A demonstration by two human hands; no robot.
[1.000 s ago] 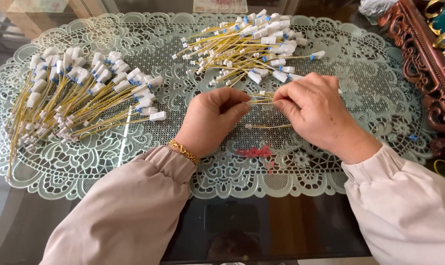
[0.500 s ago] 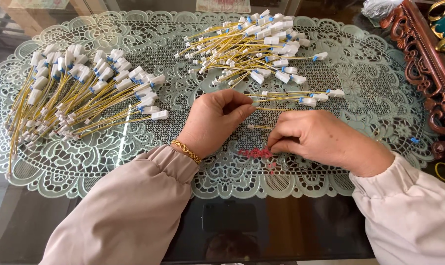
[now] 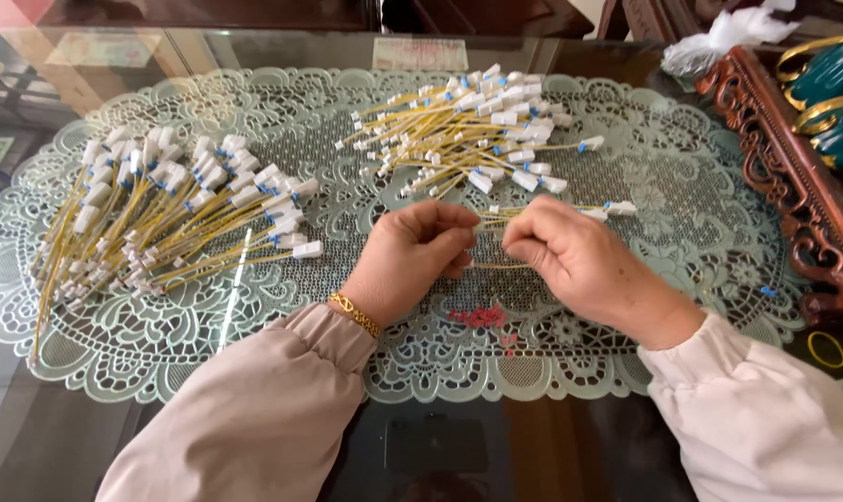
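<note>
My left hand (image 3: 412, 256) and my right hand (image 3: 570, 256) meet at the middle of a pale green lace mat (image 3: 682, 195). Both pinch a small bunch of thin yellow cables (image 3: 496, 220) with white and blue plugs that stick out to the right (image 3: 617, 208). A loose pile of the same yellow cables (image 3: 477, 130) lies just behind the hands. A larger fanned bundle of cables (image 3: 170, 218) lies at the left of the mat. A gold bracelet (image 3: 354, 314) is on my left wrist.
The mat covers a glass tabletop (image 3: 496, 455). Small red bands (image 3: 482, 317) lie on the mat below my hands. A carved dark wooden tray (image 3: 793, 177) stands at the right with teal and gold objects (image 3: 835, 84). A yellow rubber band (image 3: 826, 349) lies near the right edge.
My right hand went down to the red bands half a second ago and has come back up to meet my left hand at the cable bunch.
</note>
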